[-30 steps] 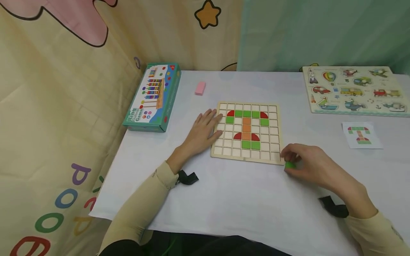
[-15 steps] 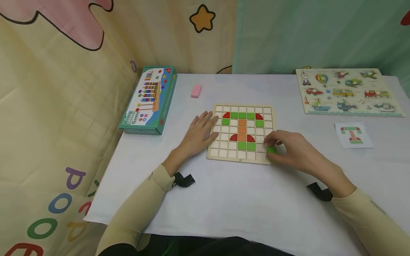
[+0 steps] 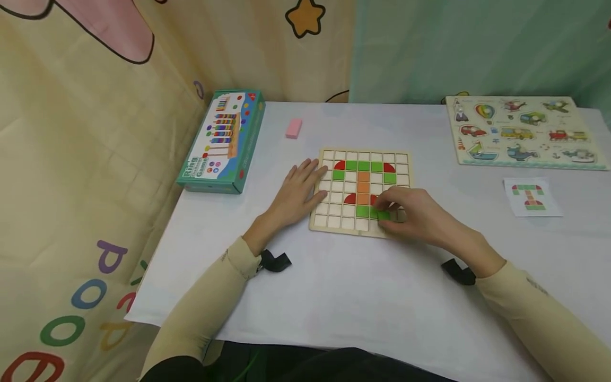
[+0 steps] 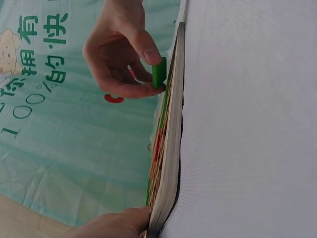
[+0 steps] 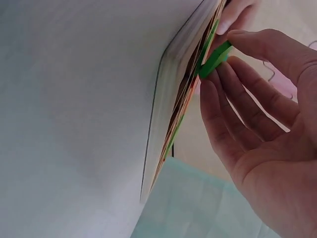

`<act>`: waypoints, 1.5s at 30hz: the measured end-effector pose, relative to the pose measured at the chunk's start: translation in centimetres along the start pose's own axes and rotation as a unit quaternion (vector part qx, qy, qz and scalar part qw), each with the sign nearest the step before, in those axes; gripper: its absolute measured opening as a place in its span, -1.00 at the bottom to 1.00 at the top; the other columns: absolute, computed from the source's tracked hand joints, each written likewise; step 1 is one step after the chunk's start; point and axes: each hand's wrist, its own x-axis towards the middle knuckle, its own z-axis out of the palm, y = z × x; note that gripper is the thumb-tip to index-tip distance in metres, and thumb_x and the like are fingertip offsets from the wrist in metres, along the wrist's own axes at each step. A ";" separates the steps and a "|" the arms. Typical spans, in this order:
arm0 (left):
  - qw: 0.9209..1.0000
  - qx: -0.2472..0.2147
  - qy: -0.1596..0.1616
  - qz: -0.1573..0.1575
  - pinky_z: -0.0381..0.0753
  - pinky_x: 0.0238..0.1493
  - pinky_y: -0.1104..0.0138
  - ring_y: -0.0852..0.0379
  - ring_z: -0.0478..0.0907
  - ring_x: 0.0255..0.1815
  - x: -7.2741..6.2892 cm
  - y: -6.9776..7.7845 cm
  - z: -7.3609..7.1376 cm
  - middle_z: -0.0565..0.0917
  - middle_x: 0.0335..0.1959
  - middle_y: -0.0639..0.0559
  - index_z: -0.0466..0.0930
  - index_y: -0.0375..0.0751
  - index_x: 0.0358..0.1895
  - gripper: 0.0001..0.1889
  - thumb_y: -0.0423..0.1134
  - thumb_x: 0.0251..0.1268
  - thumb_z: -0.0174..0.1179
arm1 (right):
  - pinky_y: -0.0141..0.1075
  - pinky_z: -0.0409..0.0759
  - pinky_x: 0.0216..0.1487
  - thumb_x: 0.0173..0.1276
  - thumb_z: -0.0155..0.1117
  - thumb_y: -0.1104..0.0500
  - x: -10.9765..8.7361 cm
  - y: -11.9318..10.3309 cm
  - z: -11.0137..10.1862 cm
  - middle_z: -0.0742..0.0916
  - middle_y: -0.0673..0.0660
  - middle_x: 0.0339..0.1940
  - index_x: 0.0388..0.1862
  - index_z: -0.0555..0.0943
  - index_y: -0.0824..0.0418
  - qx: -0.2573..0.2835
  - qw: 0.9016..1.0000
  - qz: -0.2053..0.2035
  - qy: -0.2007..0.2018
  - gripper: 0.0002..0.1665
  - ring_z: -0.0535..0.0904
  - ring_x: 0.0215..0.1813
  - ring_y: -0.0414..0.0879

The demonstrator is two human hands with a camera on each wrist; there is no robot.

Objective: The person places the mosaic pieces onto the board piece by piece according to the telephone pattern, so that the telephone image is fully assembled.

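A square wooden grid board (image 3: 334,219) lies on the table, with green, orange and red tiles set in some of its cells. My right hand (image 3: 420,215) pinches a green square tile (image 5: 216,59) between thumb and fingertips, close over the board's lower right part, beside the row of green tiles (image 3: 363,211). In the left wrist view the green tile stands at a slant just over the board surface. My left hand (image 3: 297,196) lies with fingers spread and straight, its fingertips on the board's left edge. The right hand hides several cells at the lower right.
A card (image 3: 532,197) printed with a tile pattern lies at the right. Behind it is a vehicle picture puzzle board (image 3: 525,132). A boxed ring game (image 3: 221,140) stands at the back left, near a small pink block (image 3: 294,128). Curtains border the white table (image 3: 334,297).
My right hand has moved left with the green tile, from beside the board's lower right corner to over its lower cells. The left hand stays at the board's left edge.
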 end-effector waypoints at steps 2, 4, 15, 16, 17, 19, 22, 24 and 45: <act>1.000 0.001 -0.002 0.001 -0.24 0.77 -0.02 -0.10 -0.12 0.78 0.1 0.1 0.0 0.08 0.74 -0.17 0.17 -0.13 0.68 -0.32 0.06 0.66 0.02 | -0.15 0.76 -0.05 0.17 0.62 0.30 0.2 -0.1 0.0 0.81 0.02 -0.14 -0.08 0.75 0.19 0.002 1.000 0.001 -0.001 -0.67 0.74 -0.13 -0.12; 1.000 0.001 -0.004 0.001 -0.24 0.77 -0.02 -0.10 -0.12 0.78 0.2 0.1 0.0 0.08 0.74 -0.17 0.18 -0.13 0.68 -0.32 0.05 0.66 0.03 | -0.15 0.76 -0.04 0.17 0.62 0.30 0.5 -0.2 0.0 0.81 0.01 -0.15 -0.08 0.74 0.18 0.004 1.000 0.003 -0.005 -0.67 0.74 -0.13 -0.12; 1.000 -0.003 -0.001 0.001 -0.21 0.76 -0.05 -0.14 -0.09 0.78 0.1 0.2 -0.2 0.11 0.73 -0.19 0.19 -0.14 0.67 -0.33 0.04 0.66 0.03 | -0.20 0.65 -0.11 0.26 0.58 0.25 5.2 -3.5 -0.2 0.78 0.03 -0.19 -0.08 0.73 0.18 -0.051 0.996 -0.040 -0.063 -0.73 0.62 -0.22 -0.09; 1.000 -0.005 -0.002 0.000 -0.21 0.76 -0.06 -0.14 -0.09 0.78 0.1 0.1 -0.2 0.10 0.73 -0.19 0.19 -0.14 0.67 -0.33 0.04 0.67 0.02 | -0.20 0.64 -0.12 0.26 0.56 0.26 5.7 -3.7 -0.1 0.78 0.03 -0.21 -0.09 0.73 0.19 -0.054 0.995 -0.047 -0.068 -0.75 0.61 -0.24 -0.10; 1.000 -0.007 -0.003 -0.002 -0.21 0.76 -0.06 -0.13 -0.10 0.78 0.1 0.1 -0.2 0.10 0.73 -0.19 0.18 -0.14 0.68 -0.33 0.04 0.67 0.02 | -0.21 0.64 -0.13 0.27 0.55 0.26 6.1 -3.8 0.1 0.77 0.04 -0.23 -0.10 0.73 0.20 -0.058 0.994 -0.054 -0.073 -0.76 0.60 -0.26 -0.10; 1.000 -0.009 -0.007 -0.003 -0.21 0.76 -0.06 -0.13 -0.11 0.78 0.0 0.1 -0.2 0.10 0.73 -0.18 0.18 -0.13 0.68 -0.33 0.04 0.67 0.02 | -0.22 0.62 -0.15 0.27 0.53 0.27 6.9 -4.0 0.4 0.76 0.05 -0.27 -0.13 0.73 0.20 -0.065 0.993 -0.062 -0.079 -0.79 0.56 -0.28 -0.11; 1.000 -0.009 -0.013 -0.007 -0.23 0.76 -0.04 -0.11 -0.12 0.78 0.0 0.1 -0.2 0.08 0.74 -0.17 0.17 -0.13 0.68 -0.33 0.04 0.68 0.01 | -0.23 0.60 -0.15 0.27 0.52 0.27 7.6 -3.9 0.9 0.75 0.03 -0.32 -0.15 0.74 0.19 -0.068 0.993 -0.059 -0.080 -0.81 0.54 -0.30 -0.12; 1.000 -0.007 -0.014 -0.009 -0.24 0.77 -0.03 -0.11 -0.12 0.78 0.0 0.0 -0.2 0.08 0.74 -0.17 0.16 -0.13 0.68 -0.33 0.03 0.68 0.02 | -0.24 0.60 -0.15 0.27 0.54 0.25 7.8 -3.7 1.1 0.74 0.02 -0.34 -0.16 0.74 0.17 -0.067 0.993 -0.054 -0.082 -0.82 0.55 -0.30 -0.13; 1.000 0.001 -0.015 -0.011 -0.25 0.77 0.00 -0.08 -0.14 0.79 0.2 0.1 -0.1 0.06 0.75 -0.14 0.15 -0.10 0.69 -0.33 0.06 0.69 -0.01 | -0.23 0.63 -0.16 0.20 0.65 0.25 7.0 -2.8 1.7 0.75 0.02 -0.24 -0.19 0.78 0.12 -0.058 0.993 -0.040 -0.095 -0.78 0.58 -0.25 -0.10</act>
